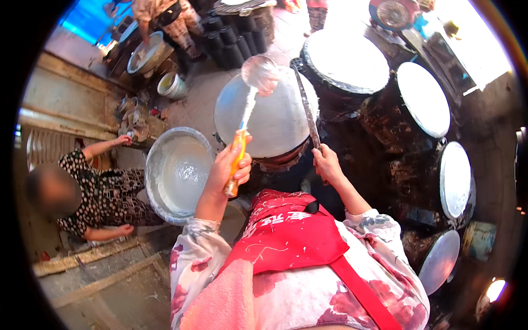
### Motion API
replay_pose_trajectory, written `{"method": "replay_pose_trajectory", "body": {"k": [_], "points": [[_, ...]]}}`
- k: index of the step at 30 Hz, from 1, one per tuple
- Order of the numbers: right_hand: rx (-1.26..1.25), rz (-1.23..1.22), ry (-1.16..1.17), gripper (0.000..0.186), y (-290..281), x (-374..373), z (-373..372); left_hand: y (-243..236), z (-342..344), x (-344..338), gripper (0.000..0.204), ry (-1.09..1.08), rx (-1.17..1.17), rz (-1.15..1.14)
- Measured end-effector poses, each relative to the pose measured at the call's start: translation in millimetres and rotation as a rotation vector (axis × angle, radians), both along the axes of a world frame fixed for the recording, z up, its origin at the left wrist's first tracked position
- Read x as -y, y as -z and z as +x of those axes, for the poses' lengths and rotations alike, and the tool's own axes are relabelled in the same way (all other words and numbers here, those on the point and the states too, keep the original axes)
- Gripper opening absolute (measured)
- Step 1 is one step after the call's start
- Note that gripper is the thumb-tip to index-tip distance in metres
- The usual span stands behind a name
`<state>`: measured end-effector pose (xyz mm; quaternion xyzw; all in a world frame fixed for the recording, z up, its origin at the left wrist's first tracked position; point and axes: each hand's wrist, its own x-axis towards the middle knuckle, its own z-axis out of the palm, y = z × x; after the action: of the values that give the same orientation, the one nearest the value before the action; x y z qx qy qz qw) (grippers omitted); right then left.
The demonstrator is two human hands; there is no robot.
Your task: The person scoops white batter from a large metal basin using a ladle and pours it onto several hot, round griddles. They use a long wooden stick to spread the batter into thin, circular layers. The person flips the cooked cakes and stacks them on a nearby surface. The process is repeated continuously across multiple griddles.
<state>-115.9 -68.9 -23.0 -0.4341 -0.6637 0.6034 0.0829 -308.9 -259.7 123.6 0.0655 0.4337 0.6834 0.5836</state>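
Note:
My left hand (230, 168) is wrapped round the orange handle of a ladle (246, 113). White, batter-like stuff coats the ladle's shaft and round bowl, which hangs over the far part of a large round griddle (264, 132). In my right hand (328, 165) is a long, thin, dark spatula-like strip (306, 102); it slants up and away over the griddle's right side. Whether either tool touches the griddle I cannot tell. Left of the griddle stands a wide metal basin (154, 201) holding white liquid batter, close by my left forearm.
Several more round griddles (422, 99) on dark drum-like stoves curve round my right side. At the left is a person in a dotted top (82, 165). Beyond stand a white bucket (171, 86), stacked black cylinders (228, 41) and another person (165, 19) at a tub.

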Motion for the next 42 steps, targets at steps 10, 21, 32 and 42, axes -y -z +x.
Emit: {"method": "replay_pose_trajectory", "body": {"k": [10,21,32,42], "points": [[0.240,0.385,-0.007,0.027,14,19,8,143,13,-90,0.053,-0.063,-1.365,-0.366],[0.316,0.495,-0.144,0.026,-13,-24,-23,121,-28,-67,0.058,-0.150,-1.541,-0.700],[0.279,0.518,-0.265,0.019,-26,-50,-65,98,-26,-36,0.055,-0.201,-1.394,-0.784],[0.314,0.685,-0.438,0.016,-18,-84,-85,83,-8,-8,0.051,-0.278,-1.346,-0.782]]}}
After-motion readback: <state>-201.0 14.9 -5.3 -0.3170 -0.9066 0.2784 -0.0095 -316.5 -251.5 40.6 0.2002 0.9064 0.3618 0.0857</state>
